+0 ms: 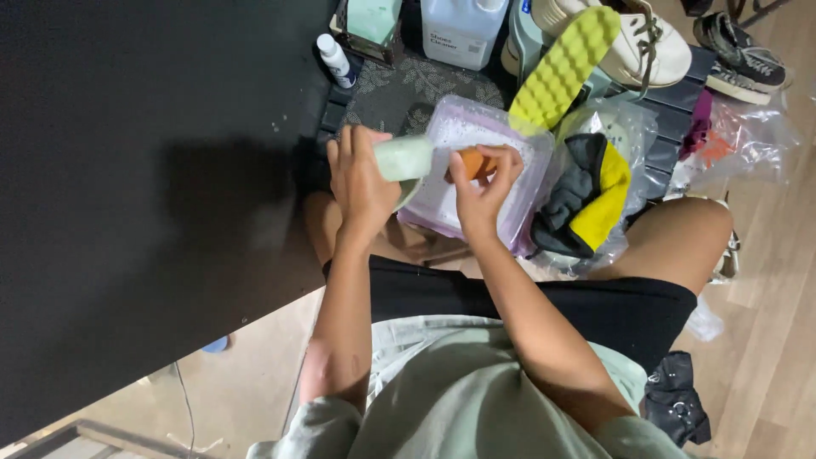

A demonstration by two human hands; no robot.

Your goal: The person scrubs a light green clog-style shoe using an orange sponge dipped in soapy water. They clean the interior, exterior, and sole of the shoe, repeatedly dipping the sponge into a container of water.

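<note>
From my feed I look straight down on a seated person. The left hand is wrapped around a pale green cylindrical plastic bottle, fingers curled tight about its lower part, so the bottle lies nearly level and points toward the other hand. The palm hides the bottle's base, and I cannot make out its cap end, which is blurred. The right hand pinches a small orange rounded piece between thumb and fingertips; only a sliver of it shows, so I cannot tell what it is made of. The bottle's tip sits just beside that orange piece; whether they touch is unclear.

Directly beyond both hands rests a translucent purple-tinted rectangular plastic tub with something white inside, its near edge covered by the right wrist. Outward of the right hand lies a bunched grey and yellow cloth on crinkled clear plastic. Farther past it stands a yellow-green ridged shoe sole, leaning against a white lace-up shoe cut off by the top edge. Beyond the left hand I see a small white bottle with a dark base and a large white plastic jug, its top out of frame. Outward of the left hand a black tabletop fills that whole side and hides whatever is below it.
</note>
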